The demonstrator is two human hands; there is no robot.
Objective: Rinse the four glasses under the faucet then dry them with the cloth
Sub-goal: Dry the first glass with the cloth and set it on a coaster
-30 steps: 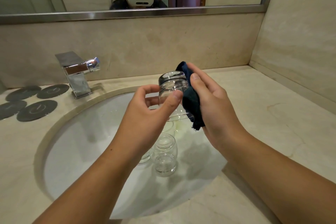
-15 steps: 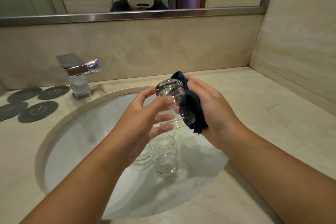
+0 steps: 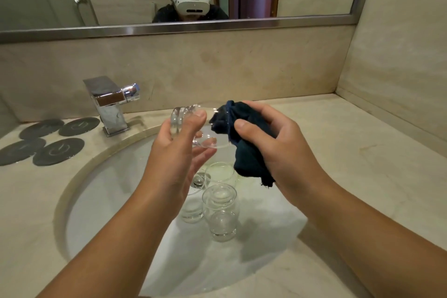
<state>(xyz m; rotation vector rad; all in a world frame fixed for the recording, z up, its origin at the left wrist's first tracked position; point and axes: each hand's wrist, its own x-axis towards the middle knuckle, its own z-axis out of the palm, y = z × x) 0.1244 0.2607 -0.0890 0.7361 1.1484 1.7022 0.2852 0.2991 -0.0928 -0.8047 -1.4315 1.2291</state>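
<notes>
Head view, the only one supplied. Noted at frame centre, above the sink [image 3: 79,191]: one glass [image 3: 205,139], tipped on its side, thick base toward the faucet [image 3: 108,106] at upper left, mouth toward the right. Gripped round the body by the left hand [image 3: 176,152], thumb over the top, fingers curled beneath. Noted just right of centre: dark cloth [image 3: 244,145], bunched and clenched in the right hand [image 3: 287,152], upper end pressed at the glass mouth. Cannot tell how far inside, owing to glare. Noted below the hands, low in the basin near the drain: three further glasses [image 3: 221,210], upright, close together. No water seen at the faucet. Four dark coasters [image 3: 58,152] logged at left edge, on the counter [image 3: 338,176].

Judged step: drying the inside of one glass, likely the first of four, none seen set aside.

Recommended: feed a fold of cloth fully into the bowl. Hold the cloth fixed and rotate the glass with the left hand. Reach the base corner, then wipe rim and outside. Grip firmly without squeezing: probably slippery, with hard basin and three glasses directly beneath. Set down on the counter, not back in the basin.
</notes>
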